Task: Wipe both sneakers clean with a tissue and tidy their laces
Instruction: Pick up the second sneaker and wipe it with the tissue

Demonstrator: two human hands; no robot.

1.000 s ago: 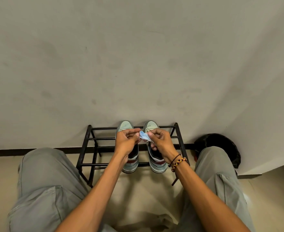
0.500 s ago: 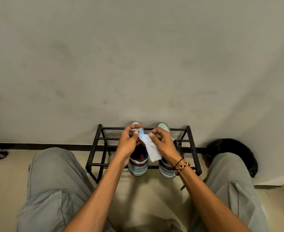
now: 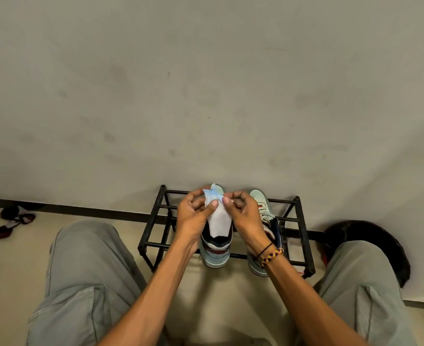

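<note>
A plain grey wall (image 3: 206, 83) fills the upper part of the view, and a pale floor (image 3: 11, 270) is seen below it, the two being divided by a dark skirting strip. A black metal shoe rack (image 3: 156, 236) is set against the wall and is taken here as the landmark. Two knees in grey trousers are seen on the near side of the rack, one to its left and one to its right. A dark rounded object (image 3: 380, 243), not identifiable, lies just right of the rack against the wall. Dark footwear (image 3: 13, 221) lies on the floor well to the left of the rack. Two pale green sneakers are stood side by side on the rack, toes toward the wall: the left sneaker (image 3: 214, 255) is largely covered from above, and the right sneaker (image 3: 263, 206) is shown with its laces visible. A white tissue (image 3: 218, 221) with a blue-tinted upper edge is held above the left sneaker, over the rack, hanging down partly unfolded. The tissue is pinched at its top by the left hand (image 3: 193, 216) and by the right hand (image 3: 243, 216), between thumb and curled fingers in each case. Braided and black bands (image 3: 270, 255) are worn on the right wrist.
</note>
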